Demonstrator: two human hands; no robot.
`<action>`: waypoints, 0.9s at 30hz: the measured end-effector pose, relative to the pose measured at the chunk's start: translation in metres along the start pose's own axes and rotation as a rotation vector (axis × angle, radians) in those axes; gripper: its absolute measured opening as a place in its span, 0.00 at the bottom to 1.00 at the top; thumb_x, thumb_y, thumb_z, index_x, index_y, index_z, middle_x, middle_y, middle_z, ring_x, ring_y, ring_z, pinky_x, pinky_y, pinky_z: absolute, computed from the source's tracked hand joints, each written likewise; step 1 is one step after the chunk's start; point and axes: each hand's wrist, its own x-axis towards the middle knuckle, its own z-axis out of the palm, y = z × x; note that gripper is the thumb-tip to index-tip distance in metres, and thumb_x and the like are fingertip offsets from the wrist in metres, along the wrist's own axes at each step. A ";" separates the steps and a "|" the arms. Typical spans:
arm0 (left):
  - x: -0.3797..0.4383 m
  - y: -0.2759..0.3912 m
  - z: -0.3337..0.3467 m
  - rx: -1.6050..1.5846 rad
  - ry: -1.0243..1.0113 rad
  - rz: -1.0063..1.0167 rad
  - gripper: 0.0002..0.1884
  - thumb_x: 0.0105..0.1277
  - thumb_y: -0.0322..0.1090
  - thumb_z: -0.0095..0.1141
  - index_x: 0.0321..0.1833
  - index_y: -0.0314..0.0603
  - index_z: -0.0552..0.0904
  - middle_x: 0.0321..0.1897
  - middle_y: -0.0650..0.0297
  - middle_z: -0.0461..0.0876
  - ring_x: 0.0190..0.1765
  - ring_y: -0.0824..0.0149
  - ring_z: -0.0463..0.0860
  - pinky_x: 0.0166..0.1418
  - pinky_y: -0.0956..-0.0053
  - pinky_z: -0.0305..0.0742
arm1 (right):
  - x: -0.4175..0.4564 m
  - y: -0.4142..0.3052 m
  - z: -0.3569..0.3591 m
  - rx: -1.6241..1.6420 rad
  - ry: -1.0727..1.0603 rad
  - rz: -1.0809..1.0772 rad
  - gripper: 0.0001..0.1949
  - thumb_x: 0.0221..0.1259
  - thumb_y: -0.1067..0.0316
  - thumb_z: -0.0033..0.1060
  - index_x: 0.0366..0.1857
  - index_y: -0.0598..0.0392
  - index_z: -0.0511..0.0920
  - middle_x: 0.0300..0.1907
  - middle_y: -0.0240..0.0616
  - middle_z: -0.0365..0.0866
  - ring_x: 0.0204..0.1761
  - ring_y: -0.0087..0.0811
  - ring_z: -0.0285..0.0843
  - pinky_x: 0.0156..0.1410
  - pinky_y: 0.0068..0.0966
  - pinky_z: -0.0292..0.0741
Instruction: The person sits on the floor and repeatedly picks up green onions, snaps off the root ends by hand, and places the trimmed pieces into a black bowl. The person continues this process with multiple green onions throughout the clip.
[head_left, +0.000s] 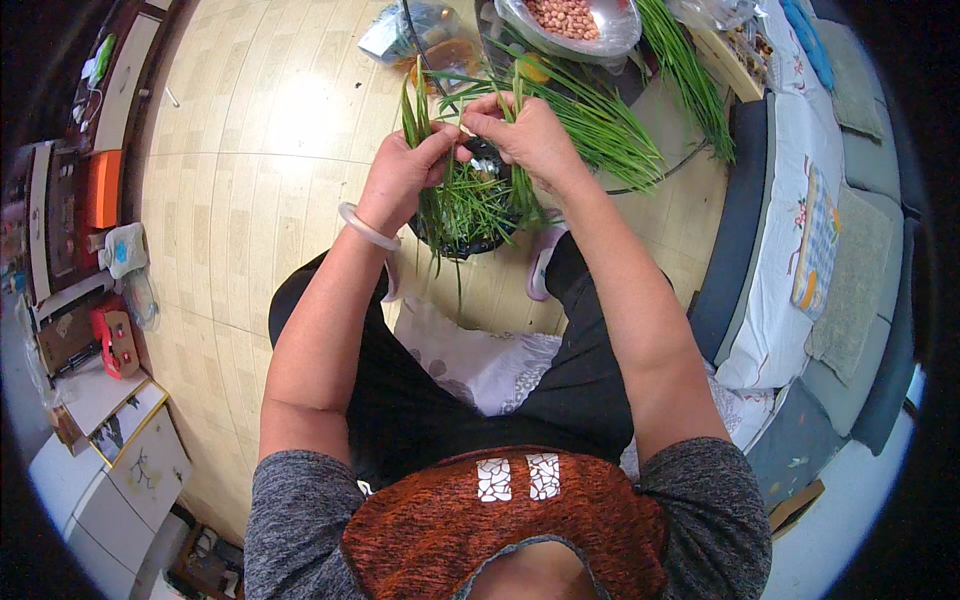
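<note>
My left hand (415, 166), with a pale bangle (368, 227) at its wrist, is closed around several long green stalks whose tips stand up past the fingers. My right hand (527, 133) pinches more green stalks, its fingertips close to those of the left. Both hands are above a bin lined with a black plastic bag (471, 246). Cut or torn green pieces (480, 199) lie in it, and long leaves hang down over its rim. Beyond my right hand, a loose pile of long green stalks (611, 139) lies by the bin.
A metal bowl (630, 34) with a clear liner holds reddish nuts or beans (566, 16) at the top. Another bunch of green stalks (690, 82) lies beside it. Plastic bags (416, 34) rest on the floor. A covered sofa (787, 247) stands at right, cabinets (124, 90) at left.
</note>
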 end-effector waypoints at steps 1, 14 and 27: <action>-0.001 0.000 0.001 0.015 -0.023 0.004 0.10 0.68 0.38 0.54 0.40 0.39 0.81 0.25 0.69 0.81 0.19 0.82 0.62 0.23 0.84 0.53 | -0.002 -0.002 0.000 0.048 -0.025 -0.010 0.10 0.58 0.62 0.65 0.32 0.59 0.83 0.26 0.32 0.84 0.24 0.21 0.76 0.31 0.21 0.71; 0.001 -0.003 -0.002 -0.241 -0.204 -0.091 0.10 0.70 0.41 0.52 0.39 0.42 0.80 0.23 0.73 0.76 0.21 0.81 0.62 0.24 0.85 0.53 | 0.001 0.002 -0.005 0.307 -0.151 0.035 0.07 0.63 0.65 0.61 0.34 0.57 0.79 0.25 0.27 0.78 0.17 0.11 0.58 0.20 0.13 0.53; 0.003 -0.003 -0.007 -0.298 -0.222 -0.108 0.11 0.70 0.40 0.52 0.40 0.40 0.80 0.24 0.72 0.77 0.20 0.81 0.62 0.24 0.86 0.55 | 0.006 0.008 -0.019 -0.040 0.154 -0.068 0.09 0.58 0.64 0.63 0.29 0.59 0.81 0.22 0.30 0.77 0.23 0.22 0.71 0.33 0.26 0.71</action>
